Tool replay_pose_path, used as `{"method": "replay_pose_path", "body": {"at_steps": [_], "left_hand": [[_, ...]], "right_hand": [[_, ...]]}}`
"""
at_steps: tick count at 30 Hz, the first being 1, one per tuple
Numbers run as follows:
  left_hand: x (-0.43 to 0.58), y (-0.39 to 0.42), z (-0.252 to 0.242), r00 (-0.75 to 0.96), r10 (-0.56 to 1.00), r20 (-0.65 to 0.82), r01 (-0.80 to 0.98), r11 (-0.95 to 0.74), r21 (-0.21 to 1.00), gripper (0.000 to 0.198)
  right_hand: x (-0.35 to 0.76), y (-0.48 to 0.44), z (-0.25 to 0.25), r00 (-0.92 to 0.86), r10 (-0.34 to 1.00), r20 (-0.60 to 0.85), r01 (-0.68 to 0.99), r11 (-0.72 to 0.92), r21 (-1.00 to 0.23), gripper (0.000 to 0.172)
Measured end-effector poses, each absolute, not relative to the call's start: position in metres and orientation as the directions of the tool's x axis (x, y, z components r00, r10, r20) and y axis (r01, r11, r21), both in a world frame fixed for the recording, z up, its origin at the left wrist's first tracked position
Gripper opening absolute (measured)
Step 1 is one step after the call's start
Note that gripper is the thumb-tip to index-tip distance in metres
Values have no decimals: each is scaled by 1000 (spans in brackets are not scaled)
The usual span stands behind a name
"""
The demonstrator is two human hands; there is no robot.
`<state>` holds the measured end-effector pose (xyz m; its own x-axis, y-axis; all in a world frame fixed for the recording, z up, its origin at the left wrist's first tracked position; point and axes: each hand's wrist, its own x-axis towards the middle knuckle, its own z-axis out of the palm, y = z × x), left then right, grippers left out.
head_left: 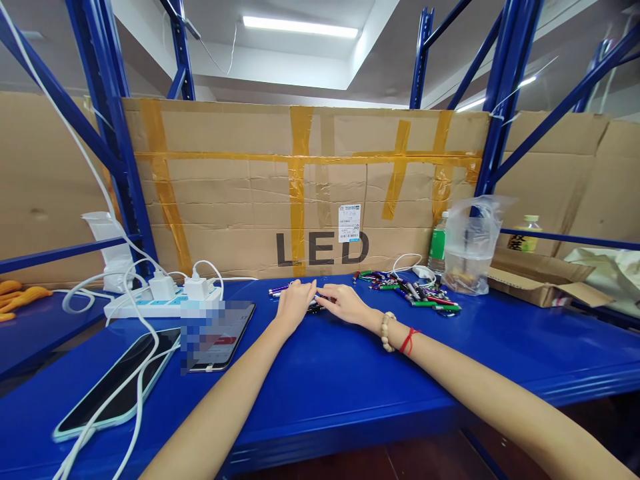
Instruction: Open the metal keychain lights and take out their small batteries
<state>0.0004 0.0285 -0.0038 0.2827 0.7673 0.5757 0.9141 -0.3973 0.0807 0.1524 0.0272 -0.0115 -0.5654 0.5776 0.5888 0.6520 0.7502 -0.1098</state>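
Observation:
My left hand (296, 301) is over a small group of pens in the middle of the blue shelf, fingers bent down and closed; what is in them is hidden. Reaching in from the right, my right hand (347, 303) has curled fingers whose tips almost meet the left hand. Something dark shows between its thumb and fingers, too small to make out. Purple-and-silver pens (278, 291) poke out left of my left hand, and dark pens (315, 308) lie beneath both hands. A loose pile of coloured pens (417, 292) lies to the right.
At left are a white power strip (143, 305) with chargers, a phone (117, 380) crossed by white cables, and another phone (227, 337). Behind stands a taped cardboard sheet (225, 200). A plastic bag (467, 253), green-labelled bottle (439, 243) and open carton (535, 277) stand right.

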Motion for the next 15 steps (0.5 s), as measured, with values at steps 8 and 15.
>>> {"method": "replay_pose_path", "body": {"at_steps": [8,15], "left_hand": [[1,32,-8,241,766,596,900,-407,159,48],[-2,34,-8,210,779,591,901,-390,193,49]], "right_hand": [[152,29,-13,-562,568,601,660,746,-88,30],[151,27,-12,-583,565,583,625,771,-123,28]]}}
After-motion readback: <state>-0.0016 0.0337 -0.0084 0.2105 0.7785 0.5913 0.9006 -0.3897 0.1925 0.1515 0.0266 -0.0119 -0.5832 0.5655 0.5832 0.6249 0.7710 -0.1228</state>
